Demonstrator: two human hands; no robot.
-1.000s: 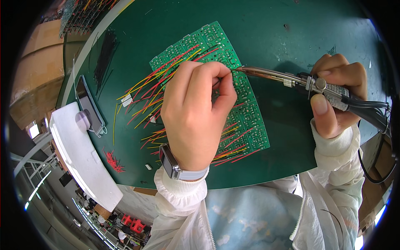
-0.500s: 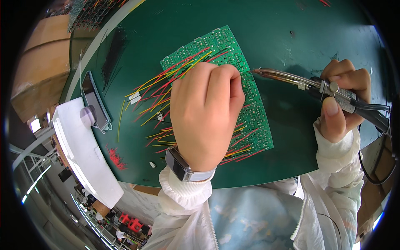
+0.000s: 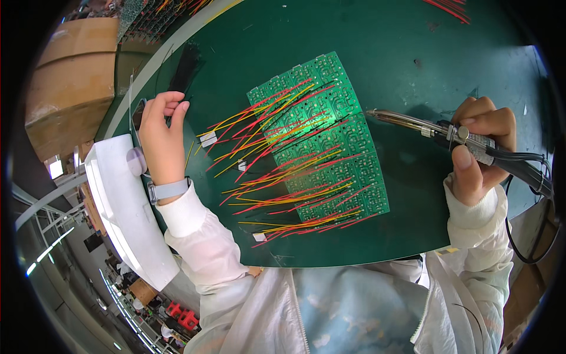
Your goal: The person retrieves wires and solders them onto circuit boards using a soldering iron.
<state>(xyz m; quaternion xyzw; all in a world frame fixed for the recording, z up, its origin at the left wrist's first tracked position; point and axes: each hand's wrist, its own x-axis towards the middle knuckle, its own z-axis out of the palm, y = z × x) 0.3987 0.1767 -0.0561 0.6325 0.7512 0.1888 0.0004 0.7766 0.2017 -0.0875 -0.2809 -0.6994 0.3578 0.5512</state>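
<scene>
A green circuit board panel (image 3: 348, 138) lies on the table, with rows of red, yellow and black wires (image 3: 283, 127) standing out from it toward the left. In my right hand (image 3: 486, 135) is a soldering iron (image 3: 413, 122) with a thin metal tube along it and a grey grip. Its tip points left, just off the panel's right edge. My left hand (image 3: 165, 133) is off to the left, beside a bundle of black wires (image 3: 187, 68). Its thumb and forefinger are bent and slightly apart, with nothing visible between them.
A white foam block (image 3: 124, 206) stands at the table's left edge. Behind my left hand a phone (image 3: 139, 113) is mostly hidden. Red wires (image 3: 451, 9) lie at the far right. Cardboard boxes (image 3: 71, 76) are stacked beyond the left edge. Cables (image 3: 530, 171) trail from the iron.
My left hand has moved from over the panel to the black wires at the left, uncovering the panel's wires. The iron has stayed near the panel's right edge. The view has shifted slightly.
</scene>
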